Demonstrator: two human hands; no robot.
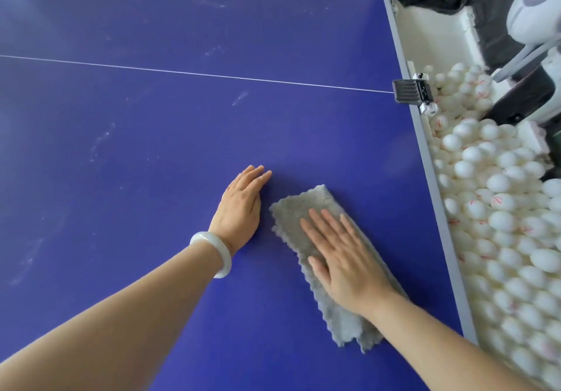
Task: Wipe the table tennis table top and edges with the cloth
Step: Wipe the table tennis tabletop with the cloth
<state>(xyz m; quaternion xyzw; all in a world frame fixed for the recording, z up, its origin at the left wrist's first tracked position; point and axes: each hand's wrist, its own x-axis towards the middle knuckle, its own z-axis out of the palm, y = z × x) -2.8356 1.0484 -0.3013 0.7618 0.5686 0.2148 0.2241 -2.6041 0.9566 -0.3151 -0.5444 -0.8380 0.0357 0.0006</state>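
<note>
Cloth (299, 208) lies flat on the blue table top (151, 153), pinned under my right hand (341, 258), fingers straight and slightly spread. My left hand (243, 206) rests flat just beside it, fingers together. I see open surface leftward; the grey edge (437, 196) runs near on the right, balls (501, 208) heaped beyond. My wrist hides part of the cloth's near end.
</note>
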